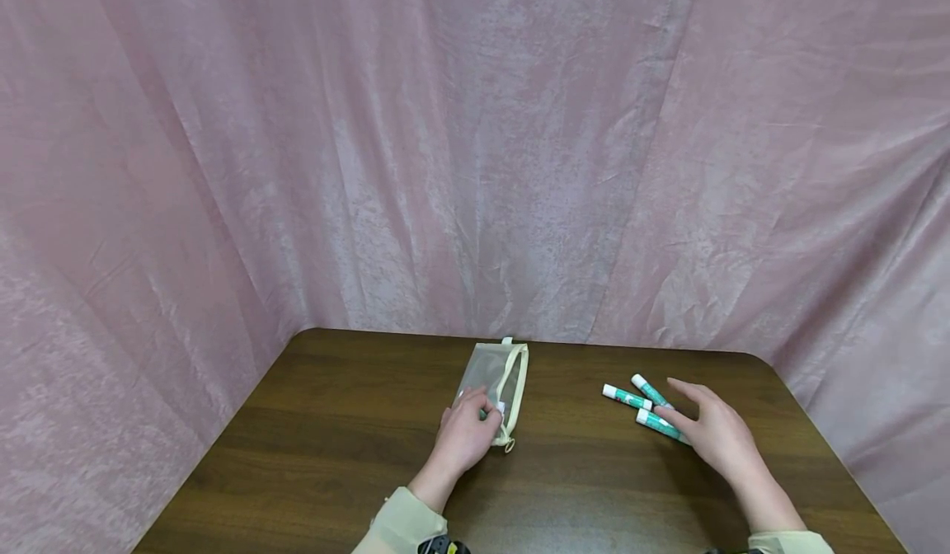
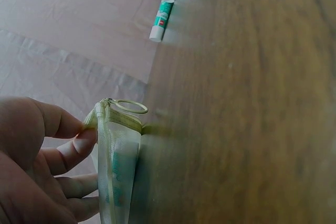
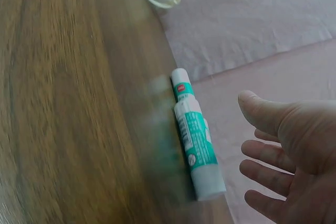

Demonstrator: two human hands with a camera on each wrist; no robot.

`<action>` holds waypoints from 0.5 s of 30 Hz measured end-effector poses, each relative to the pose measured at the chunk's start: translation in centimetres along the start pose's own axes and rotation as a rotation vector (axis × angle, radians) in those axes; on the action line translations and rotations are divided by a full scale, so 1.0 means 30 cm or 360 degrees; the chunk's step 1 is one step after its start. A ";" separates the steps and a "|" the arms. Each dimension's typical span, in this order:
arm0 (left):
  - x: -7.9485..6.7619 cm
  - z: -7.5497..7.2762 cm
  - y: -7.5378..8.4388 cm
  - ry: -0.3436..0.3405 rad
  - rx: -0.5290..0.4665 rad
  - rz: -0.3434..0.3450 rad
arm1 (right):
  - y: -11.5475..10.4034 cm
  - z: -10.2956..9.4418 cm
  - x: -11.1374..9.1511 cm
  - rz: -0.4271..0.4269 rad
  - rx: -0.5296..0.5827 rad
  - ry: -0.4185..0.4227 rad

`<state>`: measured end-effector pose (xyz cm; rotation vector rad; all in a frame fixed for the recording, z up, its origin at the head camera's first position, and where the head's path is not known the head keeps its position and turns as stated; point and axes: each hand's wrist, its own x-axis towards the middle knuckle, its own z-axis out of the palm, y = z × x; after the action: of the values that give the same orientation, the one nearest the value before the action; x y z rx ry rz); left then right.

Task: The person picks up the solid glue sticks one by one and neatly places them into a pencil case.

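Note:
My left hand pinches the edge of a mesh zipper pouch between thumb and forefinger. The pouch has cream trim and a ring at its near end, and its zipped side gapes. Through the mesh in the left wrist view, a teal-and-white shape shows inside, blurred. On the right lie three green-and-white glue sticks: one at the left, another behind, the third in front. Over them hovers my right hand, thumb and fingers spread, holding nothing. In the right wrist view a gap separates it from the nearest glue stick.
The brown wooden table has rounded far corners. Pink velvet curtain hangs behind it and along both sides. Bare tabletop lies between the pouch and the glue sticks.

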<state>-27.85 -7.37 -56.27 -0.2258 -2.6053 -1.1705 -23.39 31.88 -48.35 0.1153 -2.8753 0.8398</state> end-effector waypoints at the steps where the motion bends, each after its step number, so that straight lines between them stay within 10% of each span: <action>1: 0.000 -0.001 0.002 0.0000 -0.0003 0.0000 | 0.006 -0.003 0.001 0.0009 -0.0002 -0.0012; 15: 0.002 -0.020 0.021 -0.0050 -0.0065 -0.0075 | 0.075 -0.035 0.004 0.0055 -0.0021 -0.0065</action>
<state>-27.62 -7.39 -55.43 -0.1935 -2.6290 -1.2467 -23.65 34.33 -48.63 0.0824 -2.9283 0.8338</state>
